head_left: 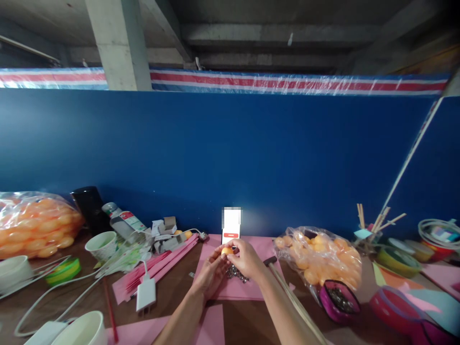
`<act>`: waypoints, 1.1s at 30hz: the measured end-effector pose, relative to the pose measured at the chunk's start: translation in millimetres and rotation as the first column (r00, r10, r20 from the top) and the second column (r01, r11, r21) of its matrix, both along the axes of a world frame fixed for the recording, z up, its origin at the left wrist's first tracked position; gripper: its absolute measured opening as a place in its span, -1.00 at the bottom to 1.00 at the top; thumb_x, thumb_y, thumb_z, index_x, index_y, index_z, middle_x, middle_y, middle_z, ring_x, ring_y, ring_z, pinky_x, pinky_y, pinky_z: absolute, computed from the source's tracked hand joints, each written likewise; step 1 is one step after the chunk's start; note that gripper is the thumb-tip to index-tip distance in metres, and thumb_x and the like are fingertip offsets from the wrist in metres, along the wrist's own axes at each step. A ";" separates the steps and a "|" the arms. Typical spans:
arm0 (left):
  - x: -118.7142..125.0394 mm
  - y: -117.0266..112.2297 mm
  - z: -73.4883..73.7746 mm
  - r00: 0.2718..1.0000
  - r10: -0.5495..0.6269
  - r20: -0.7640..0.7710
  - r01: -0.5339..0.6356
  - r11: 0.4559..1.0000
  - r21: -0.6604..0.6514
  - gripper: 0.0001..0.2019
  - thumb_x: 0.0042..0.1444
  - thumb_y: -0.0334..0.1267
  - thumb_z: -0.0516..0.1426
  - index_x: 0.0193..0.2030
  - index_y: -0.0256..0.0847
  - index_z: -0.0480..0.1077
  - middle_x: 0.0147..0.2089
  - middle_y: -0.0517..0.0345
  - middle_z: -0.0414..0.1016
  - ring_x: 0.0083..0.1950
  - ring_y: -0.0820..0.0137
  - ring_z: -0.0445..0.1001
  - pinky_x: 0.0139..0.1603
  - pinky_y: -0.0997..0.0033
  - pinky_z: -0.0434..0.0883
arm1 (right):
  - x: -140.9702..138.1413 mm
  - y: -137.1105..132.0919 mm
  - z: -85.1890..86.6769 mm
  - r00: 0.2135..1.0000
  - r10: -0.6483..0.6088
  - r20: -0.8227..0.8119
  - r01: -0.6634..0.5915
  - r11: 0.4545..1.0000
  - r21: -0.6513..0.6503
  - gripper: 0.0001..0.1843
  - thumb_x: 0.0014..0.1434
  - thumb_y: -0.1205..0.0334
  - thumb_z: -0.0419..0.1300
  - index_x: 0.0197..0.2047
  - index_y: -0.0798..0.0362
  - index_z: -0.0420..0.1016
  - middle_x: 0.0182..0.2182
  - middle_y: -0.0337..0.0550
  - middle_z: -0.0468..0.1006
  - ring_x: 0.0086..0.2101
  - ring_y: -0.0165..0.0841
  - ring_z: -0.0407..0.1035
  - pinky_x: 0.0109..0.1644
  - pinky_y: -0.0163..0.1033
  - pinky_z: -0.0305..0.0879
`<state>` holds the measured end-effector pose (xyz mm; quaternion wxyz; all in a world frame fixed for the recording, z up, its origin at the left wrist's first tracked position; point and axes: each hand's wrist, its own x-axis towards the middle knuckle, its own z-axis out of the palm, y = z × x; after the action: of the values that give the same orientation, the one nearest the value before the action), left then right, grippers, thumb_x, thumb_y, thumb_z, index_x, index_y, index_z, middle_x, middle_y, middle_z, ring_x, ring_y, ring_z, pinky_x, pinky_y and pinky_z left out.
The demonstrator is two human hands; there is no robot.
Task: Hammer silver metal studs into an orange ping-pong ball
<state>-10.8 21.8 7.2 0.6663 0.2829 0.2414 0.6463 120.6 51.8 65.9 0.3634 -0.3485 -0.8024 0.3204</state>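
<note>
One brown counter carries pink paper; at the paper's three o'clock sits a clear bag of orange balls. Left hand and right hand meet below a lit phone at twelve, fingers closed around one orange ball, metal pieces at its five.

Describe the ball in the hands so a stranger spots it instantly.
Find the blue partition, then the lit phone screen before it. Just below is an orange ball; unlike the bagged ones, it's held between left hand and right hand.
</note>
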 end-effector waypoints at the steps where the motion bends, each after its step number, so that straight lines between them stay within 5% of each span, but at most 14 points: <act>1: 0.0 -0.2 -0.3 1.000 0.002 -0.003 -0.002 1.000 -0.004 -0.65 -0.01 -0.37 0.16 -0.03 -0.24 0.32 -0.06 -0.03 0.43 -0.10 0.39 0.44 -0.07 0.45 0.34 | 0.2 0.3 -0.5 1.000 -0.008 -0.001 0.008 1.000 0.004 -0.80 0.01 0.35 0.07 -0.25 0.03 0.41 -0.27 -0.17 0.50 -0.32 -0.34 0.41 -0.27 -0.30 0.33; 15: 1.9 0.9 -1.9 0.999 0.031 0.022 -0.031 0.999 -0.036 -0.69 -0.01 -0.34 0.16 -0.08 -0.25 0.32 -0.18 0.01 0.49 -0.21 0.41 0.48 -0.16 0.47 0.40 | -2.2 -1.2 5.0 0.995 0.083 -0.047 -0.085 0.995 -0.058 -0.73 0.11 0.28 0.03 -0.15 0.01 0.47 -0.28 -0.14 0.53 -0.31 -0.34 0.42 -0.25 -0.29 0.35; 33: 3.3 1.5 -1.7 0.995 0.025 0.092 -0.024 1.000 -0.006 -0.57 -0.02 -0.44 0.15 0.04 -0.18 0.27 -0.10 0.03 0.47 -0.06 0.39 0.44 -0.05 0.48 0.35 | -3.7 0.1 2.2 0.999 -0.015 -0.030 0.016 0.999 0.031 -0.78 0.07 0.30 0.09 -0.20 0.04 0.47 -0.25 -0.12 0.48 -0.26 -0.33 0.37 -0.21 -0.28 0.30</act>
<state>-7.5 23.3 5.6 0.6694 0.2483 0.2155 0.6662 116.8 51.9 68.1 0.3833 -0.3439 -0.7991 0.3102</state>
